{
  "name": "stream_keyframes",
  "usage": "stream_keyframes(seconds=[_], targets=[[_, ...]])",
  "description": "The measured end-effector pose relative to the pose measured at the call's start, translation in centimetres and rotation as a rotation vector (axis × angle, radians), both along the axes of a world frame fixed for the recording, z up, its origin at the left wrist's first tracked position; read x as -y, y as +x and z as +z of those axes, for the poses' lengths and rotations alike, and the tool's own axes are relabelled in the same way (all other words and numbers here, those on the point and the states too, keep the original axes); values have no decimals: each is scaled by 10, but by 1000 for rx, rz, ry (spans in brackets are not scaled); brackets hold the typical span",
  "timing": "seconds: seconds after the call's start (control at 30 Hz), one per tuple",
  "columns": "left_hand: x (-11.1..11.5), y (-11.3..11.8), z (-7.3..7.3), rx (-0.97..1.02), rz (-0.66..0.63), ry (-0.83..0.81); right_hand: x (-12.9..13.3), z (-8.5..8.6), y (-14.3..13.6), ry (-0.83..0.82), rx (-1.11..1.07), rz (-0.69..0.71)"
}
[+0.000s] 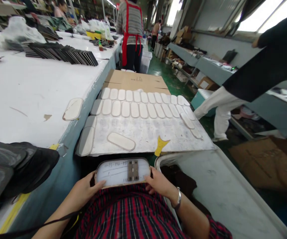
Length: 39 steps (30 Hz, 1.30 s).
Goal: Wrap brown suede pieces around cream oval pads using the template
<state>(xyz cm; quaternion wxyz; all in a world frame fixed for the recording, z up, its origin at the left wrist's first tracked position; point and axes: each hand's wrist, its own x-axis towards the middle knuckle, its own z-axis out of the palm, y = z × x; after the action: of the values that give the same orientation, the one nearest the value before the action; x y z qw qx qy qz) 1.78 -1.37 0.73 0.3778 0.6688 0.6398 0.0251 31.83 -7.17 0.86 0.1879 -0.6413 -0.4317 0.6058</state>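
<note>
Held level at my waist is a white oval plate with a metal hinge (116, 170), handwriting and lines marked on its face. My left hand (93, 184) grips its left end, the thumb on top. At the right end my right hand (157, 181) is closed on the same plate, with fingers under the edge. Just beyond, a white board (138, 131) carries rows of pale oval pieces (126, 109). One loose oval piece (121, 141) lies at an angle near the board's front edge, beside a yellow forked tool (160, 145).
On the left stands a white table (34, 89) with a row of dark panels (61, 53) and stacked black pieces (14, 166). A pale bin (233, 186) holding dark material is at my right. One person (132, 33) stands ahead; another (253, 66) is at the right.
</note>
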Motion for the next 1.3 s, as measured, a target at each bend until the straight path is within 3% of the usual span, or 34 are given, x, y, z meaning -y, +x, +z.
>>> stream_keyframes(seconds=[0.1,0.23,0.33,0.67,1.07,1.3], targets=[[-5,-4,6,-46,-34,31,-3,8,4,58,119,67],[-12,-3,13,-171,-106,110,-12,21,4,249,653,237],[-11,0,15,-292,-150,133,-16,23,-1,263,857,318],[-1,4,9,-234,-65,161,-14,12,-4,334,870,407],[-3,5,15,-185,-49,175,-18,15,-2,342,815,354],[2,-3,21,62,61,22,-11,14,3,310,763,332]])
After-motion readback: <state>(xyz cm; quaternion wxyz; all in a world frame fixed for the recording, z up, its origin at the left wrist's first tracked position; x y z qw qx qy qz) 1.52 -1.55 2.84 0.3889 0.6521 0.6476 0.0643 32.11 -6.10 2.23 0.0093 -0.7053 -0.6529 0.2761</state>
